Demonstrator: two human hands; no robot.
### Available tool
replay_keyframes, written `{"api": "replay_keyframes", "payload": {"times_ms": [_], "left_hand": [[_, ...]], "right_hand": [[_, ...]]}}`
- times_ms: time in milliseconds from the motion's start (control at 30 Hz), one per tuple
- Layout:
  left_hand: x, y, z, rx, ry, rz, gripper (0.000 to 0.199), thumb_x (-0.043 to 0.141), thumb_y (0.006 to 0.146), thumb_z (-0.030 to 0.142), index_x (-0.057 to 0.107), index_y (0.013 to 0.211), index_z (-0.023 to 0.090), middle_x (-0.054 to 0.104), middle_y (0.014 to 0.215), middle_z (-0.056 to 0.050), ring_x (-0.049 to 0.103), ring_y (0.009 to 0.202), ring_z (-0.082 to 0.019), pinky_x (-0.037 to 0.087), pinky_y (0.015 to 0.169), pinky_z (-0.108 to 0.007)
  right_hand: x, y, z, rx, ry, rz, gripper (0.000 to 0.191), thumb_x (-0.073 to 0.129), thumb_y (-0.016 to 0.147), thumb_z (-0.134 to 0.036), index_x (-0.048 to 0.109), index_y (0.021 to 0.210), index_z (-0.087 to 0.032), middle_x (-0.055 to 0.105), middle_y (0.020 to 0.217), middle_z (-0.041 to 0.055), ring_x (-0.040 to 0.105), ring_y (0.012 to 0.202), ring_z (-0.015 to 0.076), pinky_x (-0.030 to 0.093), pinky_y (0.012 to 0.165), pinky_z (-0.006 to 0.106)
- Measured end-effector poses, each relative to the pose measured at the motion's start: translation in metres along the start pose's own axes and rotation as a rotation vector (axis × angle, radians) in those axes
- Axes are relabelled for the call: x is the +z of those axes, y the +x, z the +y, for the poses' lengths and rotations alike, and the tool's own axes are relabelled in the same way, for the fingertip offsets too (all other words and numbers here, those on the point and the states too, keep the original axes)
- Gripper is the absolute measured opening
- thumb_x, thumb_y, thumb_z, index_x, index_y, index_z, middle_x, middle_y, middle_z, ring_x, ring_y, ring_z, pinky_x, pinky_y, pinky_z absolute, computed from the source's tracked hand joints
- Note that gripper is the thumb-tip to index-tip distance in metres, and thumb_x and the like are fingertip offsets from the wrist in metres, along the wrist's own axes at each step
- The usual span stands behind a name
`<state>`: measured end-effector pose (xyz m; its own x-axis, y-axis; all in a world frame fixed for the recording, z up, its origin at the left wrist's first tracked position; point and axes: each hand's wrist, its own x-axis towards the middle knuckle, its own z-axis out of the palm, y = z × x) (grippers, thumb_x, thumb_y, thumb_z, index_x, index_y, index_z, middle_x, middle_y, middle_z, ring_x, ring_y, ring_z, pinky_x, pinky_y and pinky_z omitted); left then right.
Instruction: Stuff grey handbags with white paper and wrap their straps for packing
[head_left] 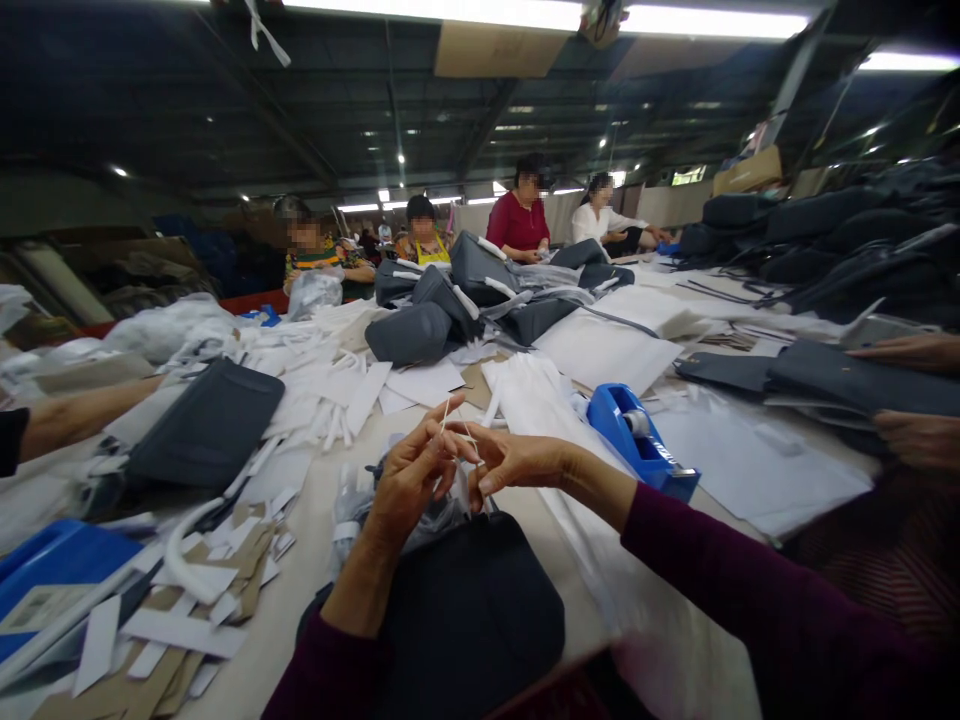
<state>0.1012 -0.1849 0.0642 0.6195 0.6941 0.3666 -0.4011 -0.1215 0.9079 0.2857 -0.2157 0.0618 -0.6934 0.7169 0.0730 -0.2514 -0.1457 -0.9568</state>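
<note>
My left hand (411, 470) and my right hand (517, 460) meet above a dark handbag (476, 600) lying at the table's near edge. A thin white string (466, 432) runs between the fingers of both hands. The left thumb and fingers pinch it, and the right fingers are bent around its other part. Behind the left wrist lies clear plastic wrapping (442, 515), partly hidden by the hands. The bag's upper edge sits just below my right fingertips.
A blue tape dispenser (637, 440) stands right of my hands. White and brown paper strips (187, 610) lie at left, near a dark grey bag (206, 425). More grey bags (480, 290) are piled ahead. Co-workers' hands reach in from both sides; several people sit across the table.
</note>
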Motion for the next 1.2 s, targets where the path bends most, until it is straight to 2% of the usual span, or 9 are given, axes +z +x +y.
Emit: {"api": "replay_keyframes", "payload": {"times_ms": [200,333,433,500,667,867,967,1033,1200], "left_hand": [[0.001,-0.001,0.003,0.012,0.041,0.02,0.022,0.054,0.09,0.028,0.062,0.075,0.014,0.048,0.141,-0.012,0.047,0.046,-0.002,0.031,0.039,-0.022],[-0.002,0.001,0.003,0.099,0.03,0.1,0.021,0.056,0.089,0.026,0.066,0.075,0.014,0.055,0.13,-0.013,0.06,0.075,-0.014,0.045,0.056,-0.026],[-0.004,0.001,0.003,0.148,0.045,0.137,0.022,0.055,0.09,0.024,0.068,0.074,0.015,0.06,0.119,-0.014,0.057,0.103,-0.023,0.044,0.06,-0.025],[-0.005,0.001,0.002,0.168,0.04,0.148,0.023,0.055,0.089,0.023,0.067,0.072,0.015,0.062,0.11,-0.014,0.054,0.11,-0.024,0.043,0.06,-0.024],[-0.005,0.0,0.003,0.148,0.027,0.171,0.02,0.056,0.088,0.023,0.066,0.073,0.014,0.061,0.107,-0.01,0.055,0.067,-0.011,0.042,0.054,-0.024],[-0.006,0.0,0.004,0.156,0.052,0.28,0.017,0.062,0.084,0.026,0.068,0.074,0.014,0.062,0.104,-0.009,0.053,0.06,-0.008,0.038,0.046,-0.02],[-0.007,0.0,0.004,0.156,0.031,0.268,0.018,0.062,0.085,0.028,0.069,0.076,0.014,0.064,0.104,-0.01,0.057,0.063,-0.01,0.042,0.049,-0.021],[-0.006,0.0,0.005,0.154,0.003,0.25,0.017,0.061,0.086,0.027,0.07,0.078,0.015,0.065,0.104,-0.011,0.062,0.076,-0.014,0.047,0.056,-0.022],[-0.002,0.0,0.009,0.153,-0.087,0.195,0.018,0.058,0.088,0.023,0.067,0.075,0.016,0.06,0.121,-0.009,0.058,0.116,-0.027,0.051,0.089,-0.034]], "right_hand": [[0.005,0.021,0.007,-0.078,-0.162,0.217,0.057,0.081,0.063,-0.021,0.054,0.113,-0.02,0.059,0.095,0.0007,0.059,0.082,0.0138,0.048,0.067,0.024],[0.007,0.018,-0.003,-0.089,-0.249,0.229,0.058,0.075,0.066,-0.019,0.054,0.12,-0.02,0.06,0.092,0.0008,0.055,0.083,0.013,0.043,0.063,0.021],[0.007,0.011,-0.016,-0.006,-0.399,0.3,0.063,0.073,0.067,-0.02,0.052,0.127,-0.024,0.056,0.091,-0.0006,0.049,0.069,0.0088,0.036,0.053,0.018],[0.008,0.008,-0.024,0.068,-0.491,0.352,0.063,0.072,0.067,-0.022,0.054,0.127,-0.027,0.054,0.094,-0.0007,0.043,0.062,0.0062,0.03,0.047,0.017],[0.005,0.006,-0.032,0.076,-0.556,0.445,0.06,0.063,0.064,-0.012,0.058,0.123,-0.024,0.059,0.104,0.0032,0.045,0.066,0.007,0.033,0.052,0.018],[-0.012,0.002,-0.032,0.011,-0.503,0.646,0.06,0.057,0.06,-0.009,0.061,0.119,-0.022,0.061,0.104,0.0063,0.054,0.083,0.0142,0.036,0.056,0.02],[-0.011,0.001,-0.031,-0.011,-0.453,0.61,0.063,0.057,0.059,-0.007,0.061,0.12,-0.022,0.062,0.106,0.0069,0.054,0.085,0.015,0.036,0.058,0.02],[-0.005,0.003,-0.03,-0.031,-0.402,0.549,0.065,0.059,0.058,-0.007,0.059,0.121,-0.022,0.063,0.108,0.0063,0.053,0.084,0.0142,0.037,0.06,0.021],[0.008,0.018,-0.025,-0.118,-0.336,0.35,0.055,0.064,0.058,-0.007,0.063,0.111,-0.021,0.063,0.109,0.0029,0.051,0.08,0.0114,0.034,0.06,0.021]]}}
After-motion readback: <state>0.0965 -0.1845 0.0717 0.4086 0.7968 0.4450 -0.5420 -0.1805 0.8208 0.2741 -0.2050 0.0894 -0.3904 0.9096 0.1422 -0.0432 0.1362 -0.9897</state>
